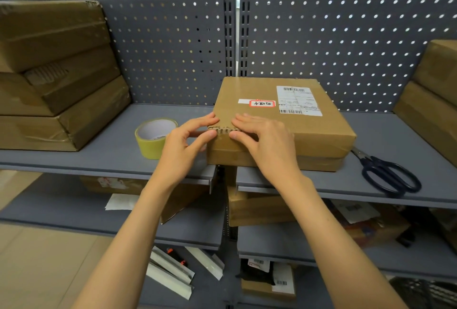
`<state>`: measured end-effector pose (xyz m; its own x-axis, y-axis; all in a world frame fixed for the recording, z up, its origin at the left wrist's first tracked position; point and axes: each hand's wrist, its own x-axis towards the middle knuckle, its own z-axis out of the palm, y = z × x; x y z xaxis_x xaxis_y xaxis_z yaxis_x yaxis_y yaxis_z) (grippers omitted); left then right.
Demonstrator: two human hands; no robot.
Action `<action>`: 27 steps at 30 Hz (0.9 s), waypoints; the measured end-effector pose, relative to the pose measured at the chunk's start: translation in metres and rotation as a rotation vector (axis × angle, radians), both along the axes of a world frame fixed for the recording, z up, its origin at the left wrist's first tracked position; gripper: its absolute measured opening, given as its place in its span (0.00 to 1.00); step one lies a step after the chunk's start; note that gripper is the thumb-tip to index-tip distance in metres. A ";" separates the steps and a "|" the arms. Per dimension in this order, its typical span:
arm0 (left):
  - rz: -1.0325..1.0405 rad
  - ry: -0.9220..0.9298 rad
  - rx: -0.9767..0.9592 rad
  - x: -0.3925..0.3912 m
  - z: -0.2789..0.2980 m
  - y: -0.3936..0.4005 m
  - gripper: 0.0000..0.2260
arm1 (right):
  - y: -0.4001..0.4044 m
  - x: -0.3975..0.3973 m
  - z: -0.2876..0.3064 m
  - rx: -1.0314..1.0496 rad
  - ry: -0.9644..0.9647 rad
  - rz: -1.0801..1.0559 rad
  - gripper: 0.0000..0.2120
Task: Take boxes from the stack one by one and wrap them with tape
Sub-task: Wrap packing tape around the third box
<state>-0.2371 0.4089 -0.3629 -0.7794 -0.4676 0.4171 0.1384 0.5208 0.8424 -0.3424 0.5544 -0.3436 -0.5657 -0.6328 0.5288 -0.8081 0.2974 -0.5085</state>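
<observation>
A flat brown cardboard box (296, 123) with a white shipping label and a red-framed sticker lies on the grey shelf (118, 145). My left hand (184, 144) and my right hand (265, 140) both press on its near left corner, fingers on the top and thumbs on the front edge, where a frayed strip of tape crosses the edge. A roll of yellowish tape (154, 137) stands on the shelf just left of my left hand. To the left sits a stack of three taped boxes (54, 76). Another stack of boxes (432, 101) stands at the right edge.
Black-handled scissors (385, 172) lie on the shelf right of the box. A perforated grey back panel (321, 36) closes the shelf behind. Lower shelves hold more cardboard boxes (257, 207), papers and white profiles (173, 274).
</observation>
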 end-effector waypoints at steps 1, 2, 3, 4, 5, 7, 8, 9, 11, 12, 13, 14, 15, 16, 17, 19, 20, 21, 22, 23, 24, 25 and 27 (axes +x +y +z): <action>0.003 0.005 0.007 0.000 0.000 0.000 0.11 | -0.001 0.000 0.000 -0.005 -0.001 -0.001 0.14; 0.009 0.008 0.012 0.000 0.000 0.000 0.11 | -0.001 0.000 0.000 -0.008 -0.001 -0.002 0.14; 0.015 0.010 0.015 0.000 0.000 0.000 0.11 | -0.002 0.000 0.000 -0.009 0.001 -0.004 0.14; 0.022 0.012 0.017 0.000 0.000 0.001 0.11 | -0.002 0.000 -0.001 -0.010 0.003 -0.007 0.14; 0.028 0.014 0.020 -0.001 0.001 0.002 0.11 | -0.003 0.000 -0.001 -0.013 0.006 -0.010 0.14; 0.041 0.022 0.032 -0.001 0.001 0.004 0.11 | -0.003 0.000 -0.002 -0.023 0.009 -0.015 0.13; 0.049 0.026 0.036 -0.001 0.000 0.004 0.11 | -0.003 0.000 -0.003 -0.027 0.008 -0.017 0.13; 0.058 0.030 0.036 -0.002 0.000 0.004 0.11 | -0.003 0.001 -0.003 -0.032 0.007 -0.019 0.13; 0.083 0.031 0.034 -0.003 -0.002 0.005 0.10 | -0.003 0.001 -0.003 -0.042 0.007 -0.024 0.13; 0.097 0.030 0.035 -0.003 -0.003 0.005 0.10 | -0.003 0.001 -0.003 -0.047 0.004 -0.022 0.13; 0.112 0.030 0.037 -0.004 -0.003 0.006 0.09 | -0.003 0.002 -0.003 -0.053 -0.002 -0.020 0.12; 0.128 0.032 0.041 -0.004 -0.003 0.008 0.09 | -0.003 0.002 -0.003 -0.059 -0.012 -0.018 0.12; 0.142 0.037 0.050 -0.005 -0.003 0.010 0.08 | -0.002 0.002 -0.003 -0.066 -0.026 -0.015 0.12; 0.155 0.043 0.059 -0.006 -0.002 0.012 0.08 | -0.002 0.002 -0.003 -0.075 -0.044 -0.012 0.12; 0.167 0.049 0.069 -0.006 -0.002 0.014 0.08 | -0.001 0.002 -0.002 -0.084 -0.059 -0.010 0.12; 0.188 0.058 0.083 -0.007 -0.001 0.018 0.08 | -0.001 0.003 -0.001 -0.096 -0.081 -0.005 0.12; 0.195 0.060 0.086 -0.007 -0.001 0.019 0.08 | -0.001 0.003 0.000 -0.094 -0.086 -0.002 0.12; 0.202 0.062 0.087 -0.007 -0.001 0.021 0.09 | 0.000 0.004 0.001 -0.087 -0.086 0.002 0.13; 0.210 0.063 0.081 -0.007 0.000 0.023 0.08 | 0.000 0.005 0.001 -0.072 -0.075 0.006 0.13; 0.219 0.058 0.065 -0.007 0.001 0.025 0.07 | 0.002 0.006 0.001 -0.050 -0.053 0.009 0.14; 0.230 0.042 0.036 -0.006 0.002 0.027 0.08 | 0.003 0.008 0.001 -0.030 -0.021 0.010 0.14; 0.246 0.014 -0.007 -0.005 0.002 0.029 0.08 | 0.004 0.009 0.002 -0.018 0.020 0.010 0.14; 0.308 -0.067 -0.145 -0.003 0.003 0.035 0.11 | 0.007 0.012 0.003 -0.012 0.093 0.009 0.13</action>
